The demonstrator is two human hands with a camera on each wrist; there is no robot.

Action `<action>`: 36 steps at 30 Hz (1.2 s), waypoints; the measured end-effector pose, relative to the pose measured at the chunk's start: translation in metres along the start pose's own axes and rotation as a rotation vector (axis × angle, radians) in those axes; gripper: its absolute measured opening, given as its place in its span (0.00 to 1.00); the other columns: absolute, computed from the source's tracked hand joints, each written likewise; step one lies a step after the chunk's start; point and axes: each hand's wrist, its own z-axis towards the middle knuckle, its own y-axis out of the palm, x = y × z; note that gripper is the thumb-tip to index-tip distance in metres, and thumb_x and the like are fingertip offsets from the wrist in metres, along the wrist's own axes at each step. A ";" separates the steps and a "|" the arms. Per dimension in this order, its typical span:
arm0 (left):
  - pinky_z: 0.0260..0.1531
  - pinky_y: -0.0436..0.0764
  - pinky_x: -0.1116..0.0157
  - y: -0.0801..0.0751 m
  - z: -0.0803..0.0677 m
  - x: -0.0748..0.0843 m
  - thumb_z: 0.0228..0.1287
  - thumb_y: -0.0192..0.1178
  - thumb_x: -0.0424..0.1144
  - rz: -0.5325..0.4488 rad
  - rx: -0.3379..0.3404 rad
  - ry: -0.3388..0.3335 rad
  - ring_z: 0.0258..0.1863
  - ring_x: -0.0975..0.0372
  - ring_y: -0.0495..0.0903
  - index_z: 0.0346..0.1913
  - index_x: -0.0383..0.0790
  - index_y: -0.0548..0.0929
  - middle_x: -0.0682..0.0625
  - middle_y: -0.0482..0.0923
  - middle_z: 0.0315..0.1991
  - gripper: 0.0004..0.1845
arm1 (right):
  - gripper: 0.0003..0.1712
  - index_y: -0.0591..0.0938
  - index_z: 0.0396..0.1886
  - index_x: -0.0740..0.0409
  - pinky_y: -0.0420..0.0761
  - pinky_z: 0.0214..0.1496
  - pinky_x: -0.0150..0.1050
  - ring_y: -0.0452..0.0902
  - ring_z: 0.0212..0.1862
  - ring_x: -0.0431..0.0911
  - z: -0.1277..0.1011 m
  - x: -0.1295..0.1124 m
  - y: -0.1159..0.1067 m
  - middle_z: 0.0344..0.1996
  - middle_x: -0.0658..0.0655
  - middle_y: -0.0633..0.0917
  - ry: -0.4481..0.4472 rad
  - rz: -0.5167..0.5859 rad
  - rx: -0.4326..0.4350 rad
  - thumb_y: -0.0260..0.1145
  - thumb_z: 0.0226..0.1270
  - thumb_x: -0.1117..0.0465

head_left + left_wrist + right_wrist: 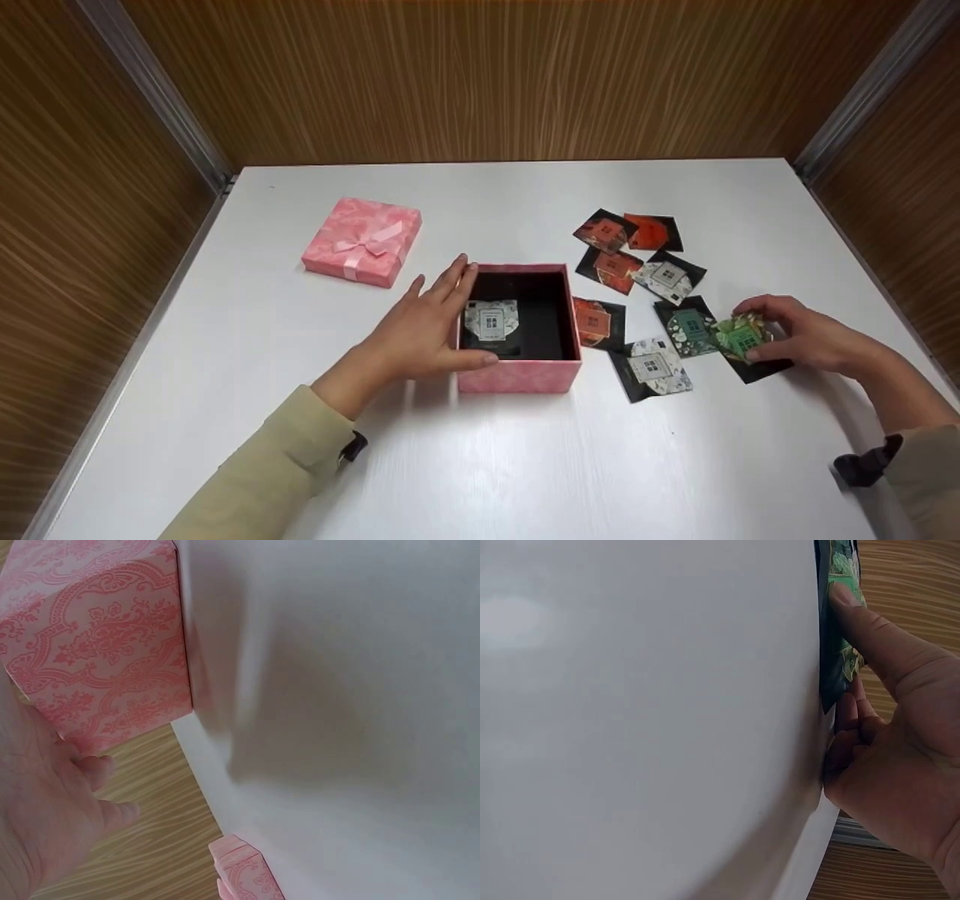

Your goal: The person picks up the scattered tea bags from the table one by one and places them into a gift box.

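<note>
The left hand [420, 330] lies open against the left wall of the pink box [517, 375], fingers straight, thumb along its front side. The box sits near the middle of the table [480, 465] with its top off — one packet [491, 321] lies inside. The right hand [795, 337] pinches a green packet [739, 339] close to the right edge. More packets [637, 262] lie scattered between box and hand. The pink lid [362, 240] rests toward the far left corner.
</note>
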 end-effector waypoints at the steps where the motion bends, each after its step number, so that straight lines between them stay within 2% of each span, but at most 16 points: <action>1: 0.81 0.47 0.43 0.000 0.000 0.000 0.60 0.51 0.84 -0.001 0.000 0.001 0.85 0.53 0.48 0.87 0.41 0.38 0.43 0.35 0.88 0.68 | 0.35 0.73 0.68 0.60 0.63 0.58 0.43 0.63 0.58 0.49 0.000 0.000 0.000 0.63 0.62 0.70 0.001 -0.003 0.003 0.79 0.65 0.63; 9: 0.81 0.47 0.43 0.000 0.000 -0.001 0.61 0.52 0.84 0.005 0.008 0.002 0.84 0.52 0.49 0.87 0.40 0.38 0.43 0.35 0.87 0.68 | 0.36 0.71 0.69 0.57 0.68 0.51 0.33 0.68 0.54 0.47 0.001 -0.001 -0.001 0.57 0.61 0.75 0.037 -0.001 0.017 0.78 0.68 0.58; 19: 0.81 0.47 0.43 0.001 0.000 -0.001 0.60 0.51 0.85 0.000 0.012 0.006 0.84 0.50 0.52 0.87 0.41 0.38 0.42 0.36 0.88 0.69 | 0.36 0.67 0.71 0.57 0.75 0.46 0.34 0.76 0.49 0.51 0.003 -0.004 -0.005 0.53 0.67 0.81 0.091 0.012 0.041 0.76 0.72 0.57; 23: 0.81 0.48 0.43 0.001 0.000 -0.001 0.60 0.51 0.85 -0.001 0.009 0.007 0.84 0.52 0.51 0.87 0.41 0.38 0.43 0.36 0.88 0.68 | 0.37 0.66 0.73 0.58 0.75 0.47 0.31 0.77 0.49 0.46 0.004 -0.001 -0.006 0.56 0.67 0.82 0.101 0.013 0.048 0.74 0.74 0.55; 28: 0.81 0.48 0.43 0.000 0.000 -0.001 0.60 0.51 0.85 -0.003 0.006 0.011 0.84 0.52 0.51 0.87 0.41 0.38 0.43 0.35 0.88 0.69 | 0.40 0.63 0.79 0.59 0.76 0.47 0.27 0.78 0.49 0.37 0.001 0.004 -0.007 0.62 0.70 0.79 0.089 0.075 0.067 0.71 0.77 0.55; 36: 0.80 0.49 0.42 0.000 0.000 -0.001 0.60 0.51 0.85 0.002 0.013 0.015 0.84 0.51 0.52 0.87 0.41 0.37 0.42 0.36 0.87 0.69 | 0.44 0.59 0.83 0.56 0.76 0.47 0.27 0.77 0.49 0.37 -0.003 0.000 -0.015 0.64 0.72 0.77 0.120 0.110 0.097 0.69 0.79 0.50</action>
